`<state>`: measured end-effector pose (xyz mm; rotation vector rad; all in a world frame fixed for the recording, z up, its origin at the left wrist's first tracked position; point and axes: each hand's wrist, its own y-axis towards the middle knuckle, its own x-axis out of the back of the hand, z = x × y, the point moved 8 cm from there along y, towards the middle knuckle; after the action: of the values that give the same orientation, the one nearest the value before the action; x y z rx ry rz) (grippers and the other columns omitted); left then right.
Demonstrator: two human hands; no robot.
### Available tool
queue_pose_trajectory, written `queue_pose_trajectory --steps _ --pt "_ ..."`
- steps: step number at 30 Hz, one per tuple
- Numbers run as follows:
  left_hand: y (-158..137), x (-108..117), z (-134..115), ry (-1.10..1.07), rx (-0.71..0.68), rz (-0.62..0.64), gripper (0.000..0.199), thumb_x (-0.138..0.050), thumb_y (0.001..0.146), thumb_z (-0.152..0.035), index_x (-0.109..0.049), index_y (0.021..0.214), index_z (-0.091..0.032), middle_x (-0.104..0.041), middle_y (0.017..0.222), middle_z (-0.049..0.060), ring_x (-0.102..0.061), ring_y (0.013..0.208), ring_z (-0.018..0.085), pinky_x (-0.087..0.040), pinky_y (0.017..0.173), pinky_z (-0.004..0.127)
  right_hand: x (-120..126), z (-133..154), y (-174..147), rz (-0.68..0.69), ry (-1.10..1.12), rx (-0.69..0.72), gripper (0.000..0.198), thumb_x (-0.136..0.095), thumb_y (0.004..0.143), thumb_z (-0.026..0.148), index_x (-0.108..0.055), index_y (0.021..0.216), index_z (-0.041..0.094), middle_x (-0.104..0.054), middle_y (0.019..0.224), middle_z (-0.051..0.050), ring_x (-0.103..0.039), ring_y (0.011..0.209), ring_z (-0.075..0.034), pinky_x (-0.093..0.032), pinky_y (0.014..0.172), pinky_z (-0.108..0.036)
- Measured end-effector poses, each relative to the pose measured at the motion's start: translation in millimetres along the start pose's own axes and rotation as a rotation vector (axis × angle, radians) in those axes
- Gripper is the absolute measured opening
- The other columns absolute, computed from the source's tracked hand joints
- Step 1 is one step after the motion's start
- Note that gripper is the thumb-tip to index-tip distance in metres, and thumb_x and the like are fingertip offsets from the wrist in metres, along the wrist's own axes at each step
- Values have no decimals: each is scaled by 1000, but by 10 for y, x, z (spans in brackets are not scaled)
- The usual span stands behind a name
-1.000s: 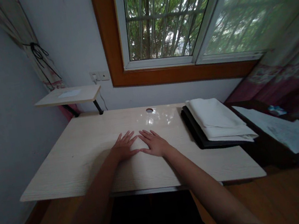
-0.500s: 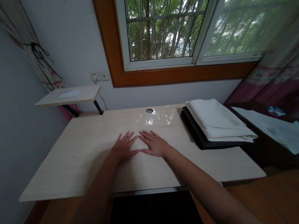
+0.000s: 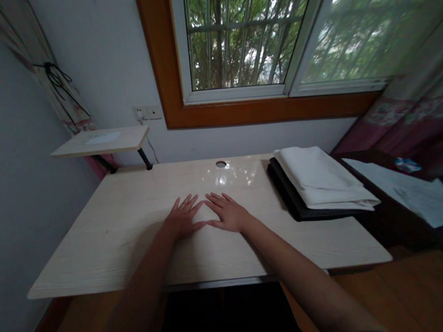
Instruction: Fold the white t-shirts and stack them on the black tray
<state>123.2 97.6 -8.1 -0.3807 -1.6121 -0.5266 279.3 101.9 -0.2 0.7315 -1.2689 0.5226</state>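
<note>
Both palms rest on a pale wood-grain desk. My left hand lies flat with its fingers spread, holding nothing. Beside it my right hand is flat and spread too, also without anything in it. The thumbs and index fingertips of the two hands meet or nearly meet, framing a small patch of desktop. Farther to the right, a folded white cloth lies on top of a folded black cloth; neither hand touches them.
A small raised shelf bearing a white paper stands at the desk's back left. A round cable hole opens near the rear edge. Wall sockets and a window are behind. To the right, papers lie on a dark surface.
</note>
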Motion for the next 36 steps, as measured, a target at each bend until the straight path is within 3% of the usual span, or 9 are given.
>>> queue_pose_trajectory --steps 36 --pt "-3 -8 7 -15 -19 -24 81 -35 94 -76 -29 160 -31 -22 169 7 -16 158 27 -7 127 54 30 11 -3 7 6 -4 81 -46 97 69 -32 160 21 -28 166 -13 -25 154 -30 -17 126 -53"
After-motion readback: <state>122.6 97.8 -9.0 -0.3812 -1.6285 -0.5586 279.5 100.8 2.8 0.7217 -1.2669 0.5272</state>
